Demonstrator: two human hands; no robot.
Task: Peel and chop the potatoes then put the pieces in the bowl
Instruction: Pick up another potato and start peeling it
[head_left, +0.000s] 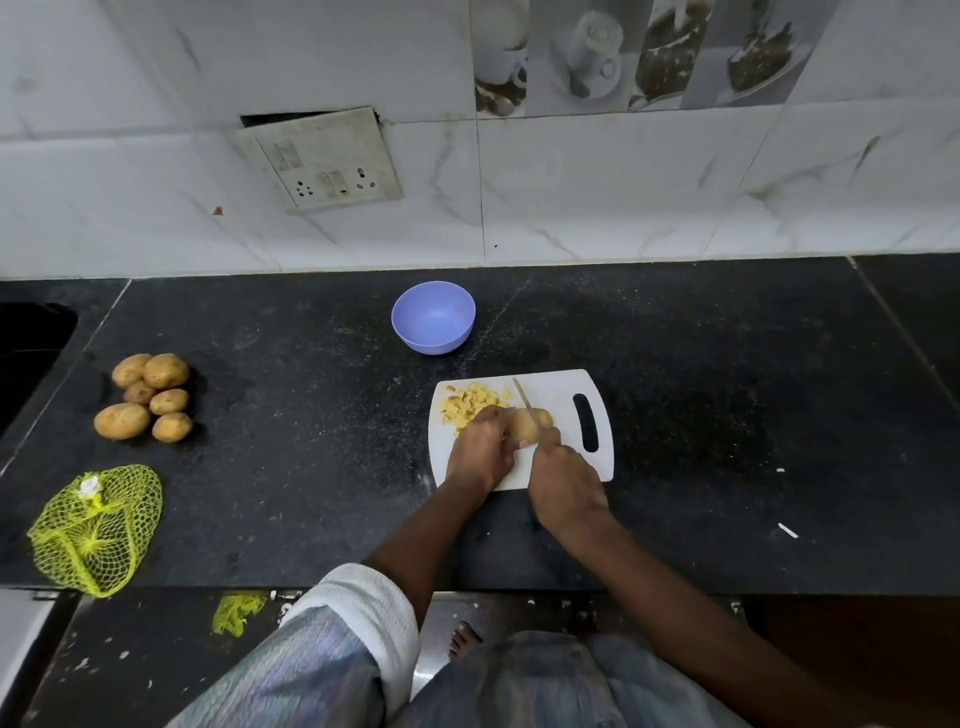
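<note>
Nearest of all, a rolled white sleeve covers the left forearm low in the view; beyond it spreads the black stone counter, largest thing in sight, backed by a white tiled wall with a grubby socket plate; a yellow net bag lies slack at the counter's near left corner, and a cluster of six whole potatoes sits just beyond it, well apart from the work; a white cutting board lies at the middle of the counter, its slot handle to the right; the blue bowl stands just beyond the board, apart from it, and looks bare inside, though the view is soft; the left hand is curled over one end of the potato on the board, pinning it; the right hand is wrapped round the handle of the knife, whose blade slants down onto the potato; a heap of yellow potato pieces lies on the board's far left part, touching the left hand's fingertips.
</note>
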